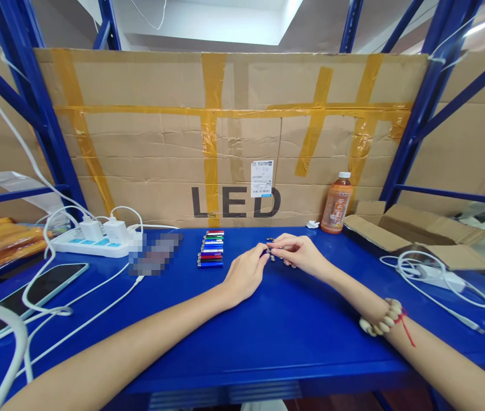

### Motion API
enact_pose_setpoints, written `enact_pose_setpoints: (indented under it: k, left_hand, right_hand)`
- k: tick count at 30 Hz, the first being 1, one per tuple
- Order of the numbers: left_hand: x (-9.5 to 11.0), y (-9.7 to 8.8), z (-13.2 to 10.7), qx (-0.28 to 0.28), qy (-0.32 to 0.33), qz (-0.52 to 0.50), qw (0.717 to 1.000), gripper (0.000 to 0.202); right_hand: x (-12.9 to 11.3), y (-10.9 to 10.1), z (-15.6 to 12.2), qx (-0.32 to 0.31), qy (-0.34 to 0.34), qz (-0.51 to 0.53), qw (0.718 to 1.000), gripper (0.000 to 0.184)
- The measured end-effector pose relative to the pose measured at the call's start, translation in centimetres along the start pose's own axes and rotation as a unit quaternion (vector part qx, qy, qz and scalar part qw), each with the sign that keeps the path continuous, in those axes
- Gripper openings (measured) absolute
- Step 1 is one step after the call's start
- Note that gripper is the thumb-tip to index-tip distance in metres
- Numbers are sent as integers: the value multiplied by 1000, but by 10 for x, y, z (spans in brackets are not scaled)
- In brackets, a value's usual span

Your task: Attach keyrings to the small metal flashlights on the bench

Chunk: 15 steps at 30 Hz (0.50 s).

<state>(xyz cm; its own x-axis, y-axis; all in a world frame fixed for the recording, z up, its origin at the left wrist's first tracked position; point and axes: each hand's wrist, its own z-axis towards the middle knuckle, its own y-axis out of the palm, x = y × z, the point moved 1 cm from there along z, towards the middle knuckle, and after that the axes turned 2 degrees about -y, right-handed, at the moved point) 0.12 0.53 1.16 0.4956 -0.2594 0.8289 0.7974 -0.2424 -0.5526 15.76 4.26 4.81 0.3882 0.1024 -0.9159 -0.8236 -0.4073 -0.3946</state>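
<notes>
My left hand (245,273) and my right hand (297,253) meet over the middle of the blue table (293,319), fingers pinched together on a small dark item (269,249) that I cannot make out clearly. Each hand grips one end of it. Just left of my hands lies a neat row of small coloured stick-shaped items (211,249), red, blue, green and silver, stacked side by side. A bead bracelet with a red string (385,318) sits on my right wrist.
A bottle of orange drink (336,204) stands at the back right. An open cardboard box (413,228) and a coiled white cable (431,274) lie on the right. A power strip with chargers (92,237), white cables and a phone (32,291) occupy the left. A taped cardboard wall marked LED stands behind.
</notes>
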Motion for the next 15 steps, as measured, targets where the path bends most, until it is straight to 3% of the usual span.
enact_pose_setpoints:
  k: [15]
  left_hand:
    - [-1, 1, -1, -21, 4, -20, 1000, 17]
  right_hand:
    - [-2, 0, -2, 1, 37, 4, 999, 38]
